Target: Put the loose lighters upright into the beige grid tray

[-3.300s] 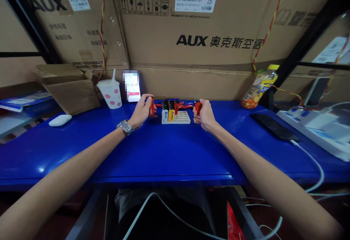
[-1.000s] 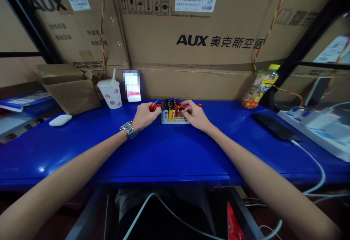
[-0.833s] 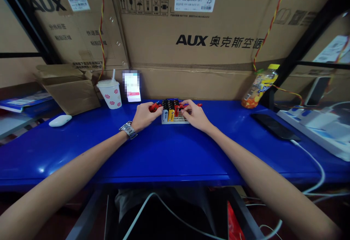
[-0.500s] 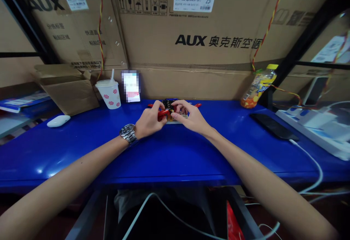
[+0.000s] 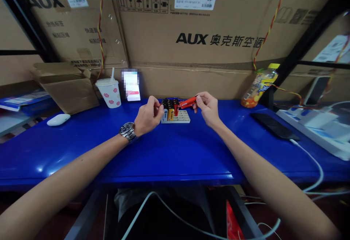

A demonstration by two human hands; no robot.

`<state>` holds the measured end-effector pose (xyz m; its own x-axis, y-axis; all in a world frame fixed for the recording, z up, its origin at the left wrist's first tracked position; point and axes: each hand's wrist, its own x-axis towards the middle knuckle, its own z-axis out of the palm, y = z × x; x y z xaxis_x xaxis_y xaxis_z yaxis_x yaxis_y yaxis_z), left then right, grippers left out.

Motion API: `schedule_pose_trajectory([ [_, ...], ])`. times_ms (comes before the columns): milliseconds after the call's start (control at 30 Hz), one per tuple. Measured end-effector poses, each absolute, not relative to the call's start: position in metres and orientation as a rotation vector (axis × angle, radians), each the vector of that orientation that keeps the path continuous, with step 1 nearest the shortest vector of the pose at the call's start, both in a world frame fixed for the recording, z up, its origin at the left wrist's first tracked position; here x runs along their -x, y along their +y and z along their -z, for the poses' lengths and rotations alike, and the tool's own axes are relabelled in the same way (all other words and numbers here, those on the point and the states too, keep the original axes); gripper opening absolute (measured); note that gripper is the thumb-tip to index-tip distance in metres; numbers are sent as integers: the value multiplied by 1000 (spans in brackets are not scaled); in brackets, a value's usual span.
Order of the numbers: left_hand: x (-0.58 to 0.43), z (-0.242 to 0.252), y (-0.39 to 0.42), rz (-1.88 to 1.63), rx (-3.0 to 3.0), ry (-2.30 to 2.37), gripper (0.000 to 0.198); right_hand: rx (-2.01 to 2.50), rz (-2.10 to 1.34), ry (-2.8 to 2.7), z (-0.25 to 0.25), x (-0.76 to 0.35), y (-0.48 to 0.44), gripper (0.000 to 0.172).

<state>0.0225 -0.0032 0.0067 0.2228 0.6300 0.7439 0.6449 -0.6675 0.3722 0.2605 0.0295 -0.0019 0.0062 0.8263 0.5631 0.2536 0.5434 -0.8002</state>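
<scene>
A pale slotted tray point(image 5: 182, 121) stands on the blue table, its left part filled with several upright batteries point(image 5: 171, 113) in white, yellow and red with black tops. Empty slots show on its right. My right hand point(image 5: 208, 109) pinches the black end of a red battery point(image 5: 188, 102), which lies slanted just above the tray's back right. My left hand point(image 5: 149, 118) is beside the tray's left end, fingers curled together. A bit of red shows behind its fingertips; whether they hold it is hidden. A watch point(image 5: 128, 131) is on my left wrist.
Left at the back are a patterned cup point(image 5: 109, 94) with a straw, a lit phone point(image 5: 132, 87), an open carton point(image 5: 68, 90) and a white case point(image 5: 58, 120). At right stand a drink bottle point(image 5: 259, 87) and a dark phone point(image 5: 273, 126) on a cable. Large cartons rise behind.
My hands have moved apart, uncovering the batteries and tray. My right hand has shifted right and now holds a red battery; my left hand has drawn back slightly to the left.
</scene>
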Motion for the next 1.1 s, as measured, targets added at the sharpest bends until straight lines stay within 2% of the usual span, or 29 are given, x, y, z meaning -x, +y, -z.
schedule_pose_trajectory([
  [100, -18, -6, 4, 1438, 2418, -1315, 20, 962, -613, -1663, 8, -260, 31, 42],
  [300, -14, 0, 14, 1373, 2438, -1380, 17, 1004, -476, -1976, 14, -240, 23, 27],
  [433, -14, 0, 14, 1322, 2460, -1404, 15, 957, -455, -1987, 10, -236, 20, 26],
  [600, -14, -1, 13, 1291, 2494, -1498, 4, 1079, -231, -1879, 10, -255, 32, 14],
  [767, -16, 7, 20, 1533, 2815, -1581, 35, 1366, -56, -1966, 25, -283, 56, 33],
  [867, -18, 15, 27, 1627, 2938, -1639, 63, 1457, 43, -2098, 33, -285, 62, 47],
  [967, -19, 21, 34, 1552, 3023, -1672, 92, 1407, 76, -2223, 36, -277, 63, 55],
  [1100, -13, 21, 39, 1413, 3072, -1627, 102, 1408, 63, -2372, 35, -271, 61, 54],
])
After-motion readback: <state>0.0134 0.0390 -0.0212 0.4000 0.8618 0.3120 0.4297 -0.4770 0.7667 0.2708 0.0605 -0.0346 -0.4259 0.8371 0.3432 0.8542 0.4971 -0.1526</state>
